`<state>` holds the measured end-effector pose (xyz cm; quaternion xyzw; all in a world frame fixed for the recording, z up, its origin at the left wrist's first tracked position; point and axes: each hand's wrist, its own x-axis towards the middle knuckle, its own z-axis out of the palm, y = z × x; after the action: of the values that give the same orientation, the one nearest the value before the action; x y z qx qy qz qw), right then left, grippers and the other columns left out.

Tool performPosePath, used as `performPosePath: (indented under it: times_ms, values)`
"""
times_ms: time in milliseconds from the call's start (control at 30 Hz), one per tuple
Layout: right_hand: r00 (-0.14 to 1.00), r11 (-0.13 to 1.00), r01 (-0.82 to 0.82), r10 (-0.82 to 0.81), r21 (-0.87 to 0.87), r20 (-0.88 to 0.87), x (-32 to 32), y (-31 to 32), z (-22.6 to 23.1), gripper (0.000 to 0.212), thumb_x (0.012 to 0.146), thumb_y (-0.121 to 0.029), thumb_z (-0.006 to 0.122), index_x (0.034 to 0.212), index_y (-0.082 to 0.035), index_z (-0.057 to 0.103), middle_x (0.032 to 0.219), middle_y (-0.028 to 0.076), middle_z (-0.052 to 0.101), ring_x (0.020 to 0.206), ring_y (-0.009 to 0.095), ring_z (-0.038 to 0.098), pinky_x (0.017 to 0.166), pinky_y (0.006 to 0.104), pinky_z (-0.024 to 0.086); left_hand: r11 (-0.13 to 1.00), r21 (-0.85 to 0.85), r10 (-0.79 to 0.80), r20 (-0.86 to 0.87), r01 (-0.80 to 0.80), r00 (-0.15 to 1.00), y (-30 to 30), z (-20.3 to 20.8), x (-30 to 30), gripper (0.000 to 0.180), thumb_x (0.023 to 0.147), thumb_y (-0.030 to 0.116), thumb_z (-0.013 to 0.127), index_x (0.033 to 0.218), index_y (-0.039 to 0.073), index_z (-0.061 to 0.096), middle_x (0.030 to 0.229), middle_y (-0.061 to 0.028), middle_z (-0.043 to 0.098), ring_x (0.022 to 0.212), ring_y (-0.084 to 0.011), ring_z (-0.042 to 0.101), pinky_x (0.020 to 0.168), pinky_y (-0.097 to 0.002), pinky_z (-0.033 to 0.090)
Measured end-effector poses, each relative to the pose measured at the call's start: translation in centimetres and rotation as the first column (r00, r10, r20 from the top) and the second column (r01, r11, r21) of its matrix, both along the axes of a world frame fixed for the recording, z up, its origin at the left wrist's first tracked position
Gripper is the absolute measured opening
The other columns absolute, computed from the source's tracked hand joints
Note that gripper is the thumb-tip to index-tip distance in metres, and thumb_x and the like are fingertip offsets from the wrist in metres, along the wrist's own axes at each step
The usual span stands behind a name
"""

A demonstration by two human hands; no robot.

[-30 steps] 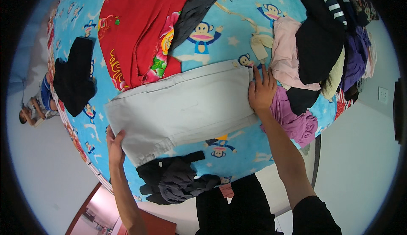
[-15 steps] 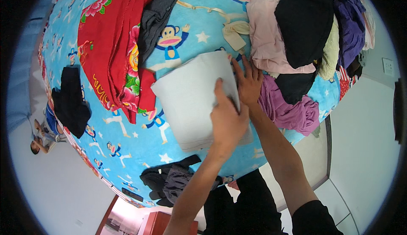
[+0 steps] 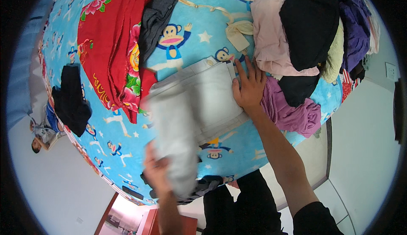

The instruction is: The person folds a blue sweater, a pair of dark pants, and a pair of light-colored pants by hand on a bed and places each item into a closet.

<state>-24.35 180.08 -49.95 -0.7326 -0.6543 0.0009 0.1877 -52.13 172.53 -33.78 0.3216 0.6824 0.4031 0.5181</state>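
Observation:
A folded pair of light grey trousers [image 3: 216,95], with a button showing at the waistband, lies on the blue blanket in front of me. My left hand [image 3: 156,169], smeared by motion, grips the near end of a lifted, blurred fold on the left side of the trousers. Spread flat, my right hand [image 3: 251,86] rests at their right edge, fingers apart and pointing away from me. Just beyond that hand are a pink garment [image 3: 269,36] and a purple-pink garment [image 3: 292,112].
A red floral cloth [image 3: 110,52] and dark grey garment [image 3: 163,12] lie to the left. Black clothing [image 3: 309,23] tops the right-hand pile. Another black garment [image 3: 70,101] is far left, near a person [image 3: 44,129]. A phone-like dark object [image 3: 132,192] lies at the blanket's edge.
My left hand has moved left and nearer, carrying a fold of the trousers off the right part and exposing the waistband. My right hand stays at the right edge, fingers now more spread.

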Motion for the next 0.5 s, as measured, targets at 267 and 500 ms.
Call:
performPosePath:
  times_ms: [267,500]
  values:
    - [0.999,1.0,-0.009,0.01,0.016,-0.039,-2.1,0.1,0.1,0.049,0.08,-0.029,0.048,0.128,-0.016,0.053,0.135,0.012,0.043,0.122,0.035,0.039,0.103,0.052,0.024,0.956,-0.222,0.172,-0.111,-0.193,0.979,-2.1,-2.2,-26.1,0.049,0.076,0.019,0.05,0.123,0.005,0.047,0.114,-0.0101,0.055,0.101,-0.0234,0.053,0.089,-0.0365,0.042]
    - [0.999,0.999,-0.018,0.018,0.029,0.031,-0.4,-0.4,-1.0,0.049,0.082,-0.029,0.046,0.129,-0.017,0.052,0.134,0.012,0.045,0.123,0.034,0.038,0.104,0.0497,0.023,0.834,0.073,-0.244,-0.841,0.548,0.483,2.8,-6.1,-8.9,0.045,0.086,0.016,0.054,0.128,0.001,0.044,0.137,-0.0182,0.038,0.128,-0.0349,0.034,0.106,-0.0448,0.027]
